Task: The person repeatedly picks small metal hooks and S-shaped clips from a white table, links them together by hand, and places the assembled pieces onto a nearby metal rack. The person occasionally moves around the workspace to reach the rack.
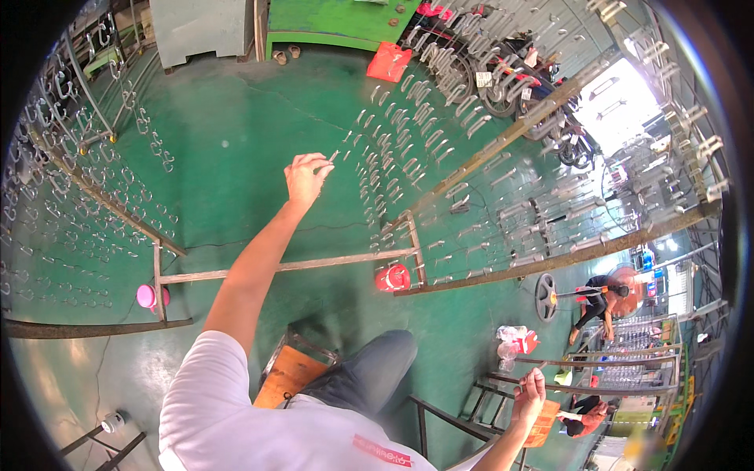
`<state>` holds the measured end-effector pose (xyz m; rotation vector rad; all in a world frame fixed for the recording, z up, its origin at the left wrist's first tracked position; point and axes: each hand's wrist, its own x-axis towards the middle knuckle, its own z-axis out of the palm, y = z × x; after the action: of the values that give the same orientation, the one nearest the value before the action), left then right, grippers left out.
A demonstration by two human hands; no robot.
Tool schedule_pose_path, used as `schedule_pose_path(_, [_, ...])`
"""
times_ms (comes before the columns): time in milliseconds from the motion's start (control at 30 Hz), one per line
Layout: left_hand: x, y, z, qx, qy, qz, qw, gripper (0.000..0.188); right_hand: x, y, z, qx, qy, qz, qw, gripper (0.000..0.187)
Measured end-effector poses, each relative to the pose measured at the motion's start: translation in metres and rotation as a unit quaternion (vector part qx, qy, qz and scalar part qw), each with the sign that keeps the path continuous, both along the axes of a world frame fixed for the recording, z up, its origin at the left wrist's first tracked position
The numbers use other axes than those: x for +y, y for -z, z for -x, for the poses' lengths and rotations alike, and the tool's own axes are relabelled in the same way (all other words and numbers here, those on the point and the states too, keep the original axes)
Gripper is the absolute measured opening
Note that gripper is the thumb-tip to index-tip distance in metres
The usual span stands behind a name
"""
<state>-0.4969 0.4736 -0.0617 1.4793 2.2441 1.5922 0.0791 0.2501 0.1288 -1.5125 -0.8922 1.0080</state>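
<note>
My left hand (305,179) is stretched far forward, its thumb and fingers pinched on a small, thin metal piece (334,155). Just to its right hang rows of bent, shiny metal pieces (386,161) on a large rack (503,149). Down at the lower right, my right hand (529,395) is raised with its fingers closed. A tiny tip shows above those fingers, too small to name. Over the left side, S-shaped metal hooks (102,169) dangle in chains.
A low crossbar (330,264) runs before me, with a red bucket (393,277) and a pink container (149,296) near its ends. A wooden stool (294,375) stands by my leg. Motorbikes (503,94) are parked behind the rack. Two people (601,302) work at the right.
</note>
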Motion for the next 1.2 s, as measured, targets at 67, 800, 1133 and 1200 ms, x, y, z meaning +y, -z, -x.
schedule_pose_path(67, [-0.01, -0.002, 0.005, 0.019, -0.003, -0.008, 1.0, 0.013, -0.005, 0.002, 0.001, 0.004, 0.002, 0.005, 1.0, 0.017])
schedule_pose_path(800, [-0.258, -0.181, -0.173, -0.042, 0.476, -0.045, 0.877, 0.008, -0.143, -0.004, 0.128, -0.158, -0.056, -0.171, 0.971, 0.013])
schedule_pose_path(1133, [-0.309, -0.198, -0.334, -0.037, 0.661, -0.121, 0.74, 0.008, -0.196, -0.008, 0.126, -0.445, 0.14, -0.243, 0.85, 0.014])
schedule_pose_path(1200, [-0.319, -0.201, -0.355, -0.033, 0.698, -0.123, 0.704, 0.009, -0.209, -0.005, 0.12, -0.441, 0.205, -0.194, 0.852, 0.013])
